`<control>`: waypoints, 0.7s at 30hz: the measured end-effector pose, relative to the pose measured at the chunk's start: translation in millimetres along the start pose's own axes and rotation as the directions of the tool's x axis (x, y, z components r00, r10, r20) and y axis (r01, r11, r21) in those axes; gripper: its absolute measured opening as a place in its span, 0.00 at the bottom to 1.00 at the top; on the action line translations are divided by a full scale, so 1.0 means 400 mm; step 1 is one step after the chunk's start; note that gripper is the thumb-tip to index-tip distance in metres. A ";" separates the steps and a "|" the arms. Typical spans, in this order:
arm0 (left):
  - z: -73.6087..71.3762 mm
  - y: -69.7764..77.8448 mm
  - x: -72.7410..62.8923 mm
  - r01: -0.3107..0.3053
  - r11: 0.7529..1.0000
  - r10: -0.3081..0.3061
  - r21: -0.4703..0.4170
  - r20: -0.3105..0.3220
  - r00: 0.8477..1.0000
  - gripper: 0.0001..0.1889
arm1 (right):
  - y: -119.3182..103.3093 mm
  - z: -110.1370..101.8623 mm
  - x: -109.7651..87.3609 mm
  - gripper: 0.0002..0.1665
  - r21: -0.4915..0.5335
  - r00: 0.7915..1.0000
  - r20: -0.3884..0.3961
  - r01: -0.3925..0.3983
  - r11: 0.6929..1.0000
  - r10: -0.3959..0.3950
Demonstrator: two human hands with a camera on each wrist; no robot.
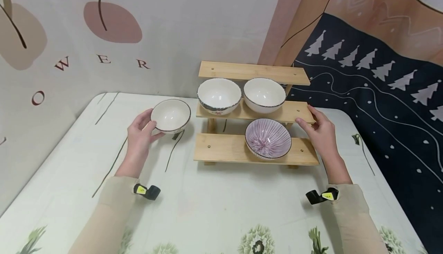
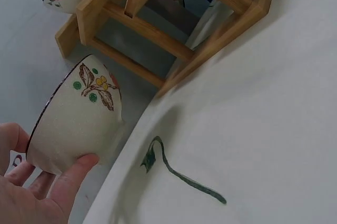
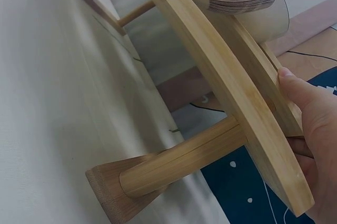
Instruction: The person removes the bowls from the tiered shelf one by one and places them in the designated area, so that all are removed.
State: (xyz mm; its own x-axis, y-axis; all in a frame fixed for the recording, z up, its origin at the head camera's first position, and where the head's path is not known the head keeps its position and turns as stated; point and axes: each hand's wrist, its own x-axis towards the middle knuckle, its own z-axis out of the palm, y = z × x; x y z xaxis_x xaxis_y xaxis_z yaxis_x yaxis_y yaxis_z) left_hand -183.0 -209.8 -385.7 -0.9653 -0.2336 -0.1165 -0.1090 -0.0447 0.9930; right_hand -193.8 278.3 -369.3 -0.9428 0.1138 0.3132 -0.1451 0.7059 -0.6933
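My left hand holds a white bowl with a dark rim by its left side, raised over the table to the left of a wooden shelf rack. The left wrist view shows brown leaves and green dots painted on the bowl's outside, the thumb low on its wall. My right hand grips the right end of the rack's middle board, thumb in front. On that board two white bowls stand side by side. A purple-striped bowl sits on the lowest board.
The rack's top board carries nothing. A white cloth with printed flowers covers the table. Behind it hangs a pale printed curtain, and a dark blue cloth with white trees hangs on the right.
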 end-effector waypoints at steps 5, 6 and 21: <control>-0.001 -0.014 0.006 0.013 0.999 -0.013 0.030 -0.003 1.000 0.30 | -0.002 0.000 -0.001 0.44 0.007 1.000 -0.003 -0.001 1.000 0.001; -0.001 -0.016 0.007 0.017 0.999 -0.016 0.032 -0.004 1.000 0.30 | -0.002 0.000 -0.001 0.44 0.007 1.000 -0.003 -0.001 1.000 0.001; -0.005 -0.030 0.017 0.058 0.998 -0.058 0.015 0.001 0.998 0.30 | -0.002 -0.001 -0.001 0.43 0.003 1.000 -0.003 0.003 1.000 -0.003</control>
State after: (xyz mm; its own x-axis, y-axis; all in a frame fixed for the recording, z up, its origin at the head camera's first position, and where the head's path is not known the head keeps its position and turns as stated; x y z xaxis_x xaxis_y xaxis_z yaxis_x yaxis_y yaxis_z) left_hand -187.6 -212.9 -398.6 -0.9576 -0.2293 -0.1742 -0.1686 -0.0439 0.9847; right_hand -193.1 278.0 -368.6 -0.9415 0.1139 0.3172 -0.1488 0.7039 -0.6945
